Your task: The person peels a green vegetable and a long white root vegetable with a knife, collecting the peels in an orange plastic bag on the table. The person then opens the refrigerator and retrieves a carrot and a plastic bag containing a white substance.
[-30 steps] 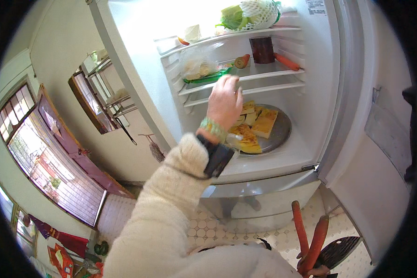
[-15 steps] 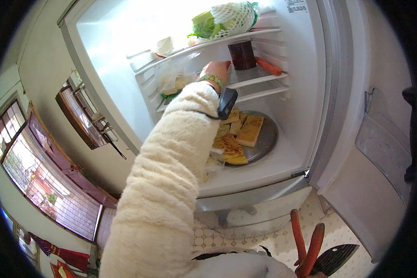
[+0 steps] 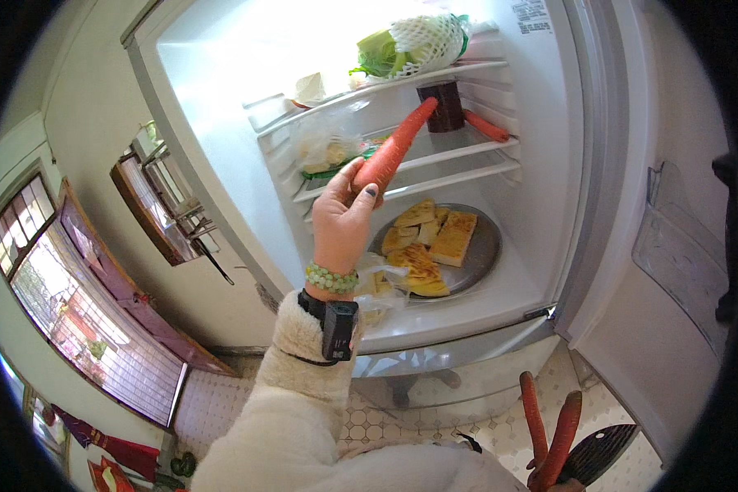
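Observation:
My left hand point(image 3: 348, 217), with a green bead bracelet and a black device on the wrist, grips an orange carrot point(image 3: 395, 146) by its thick end. The carrot tilts up and right in front of the middle shelf of the open fridge point(image 3: 488, 320). Behind its tip stands a dark brown cylinder point(image 3: 444, 111), and another carrot point(image 3: 485, 125) lies beside that. At the lower right edge my right hand point(image 3: 570, 486), mostly out of the picture, holds two carrots point(image 3: 559, 439) upright. A black, pointed, flat thing with small holes point(image 3: 603, 451) sticks out beside them.
A round metal tray point(image 3: 485, 254) with yellow-brown slabs sits on the fridge's bottom level, next to a plastic bag point(image 3: 373, 307). Leafy greens in white netting point(image 3: 422, 45) lie on the top shelf. The fridge door point(image 3: 631, 123) stands wide on the right.
My left hand has drawn back from the middle shelf toward me, bringing out a carrot. My right hand and its carrots have barely moved.

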Demonstrator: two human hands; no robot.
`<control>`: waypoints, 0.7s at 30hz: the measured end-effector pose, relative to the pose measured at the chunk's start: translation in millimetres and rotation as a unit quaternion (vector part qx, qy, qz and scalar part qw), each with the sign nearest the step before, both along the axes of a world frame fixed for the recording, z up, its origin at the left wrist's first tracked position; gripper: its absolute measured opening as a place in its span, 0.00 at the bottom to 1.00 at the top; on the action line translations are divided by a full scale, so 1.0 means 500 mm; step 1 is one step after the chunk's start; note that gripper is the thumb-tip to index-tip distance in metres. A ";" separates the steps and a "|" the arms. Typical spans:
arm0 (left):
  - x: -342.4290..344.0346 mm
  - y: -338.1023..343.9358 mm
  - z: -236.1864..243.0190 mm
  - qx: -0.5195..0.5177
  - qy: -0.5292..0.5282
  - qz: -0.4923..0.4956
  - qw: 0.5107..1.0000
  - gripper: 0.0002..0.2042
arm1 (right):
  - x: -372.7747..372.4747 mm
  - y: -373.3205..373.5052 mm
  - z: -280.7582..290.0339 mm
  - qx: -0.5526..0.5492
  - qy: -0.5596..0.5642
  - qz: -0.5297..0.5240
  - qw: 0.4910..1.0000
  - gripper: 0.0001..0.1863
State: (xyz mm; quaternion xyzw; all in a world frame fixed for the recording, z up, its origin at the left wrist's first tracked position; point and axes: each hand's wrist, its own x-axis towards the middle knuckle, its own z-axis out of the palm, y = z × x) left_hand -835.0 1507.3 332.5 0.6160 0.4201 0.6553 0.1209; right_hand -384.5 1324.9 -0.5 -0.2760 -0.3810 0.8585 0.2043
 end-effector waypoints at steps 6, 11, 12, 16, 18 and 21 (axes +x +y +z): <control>-0.002 0.006 -0.024 -0.034 -0.145 -0.130 0.980 0.19 | 0.006 -0.009 -0.004 -0.001 0.002 -0.004 1.000 0.36; 0.006 0.057 -0.027 0.075 0.214 0.205 0.952 0.21 | 0.017 -0.035 -0.010 0.004 0.010 -0.013 1.000 0.36; 0.009 0.071 -0.024 0.120 0.303 0.281 0.903 0.21 | 0.020 -0.042 -0.011 0.006 0.011 -0.017 1.000 0.37; 0.035 0.129 -0.008 0.109 0.383 0.338 0.853 0.20 | 0.028 -0.060 -0.017 0.010 0.016 -0.024 1.000 0.37; 0.049 0.155 0.004 0.093 0.387 0.340 0.852 0.20 | 0.030 -0.064 -0.017 0.009 0.016 -0.028 0.999 0.37; 0.070 0.187 0.020 0.057 0.356 0.298 0.884 0.19 | 0.030 -0.065 -0.015 0.009 0.014 -0.034 0.999 0.37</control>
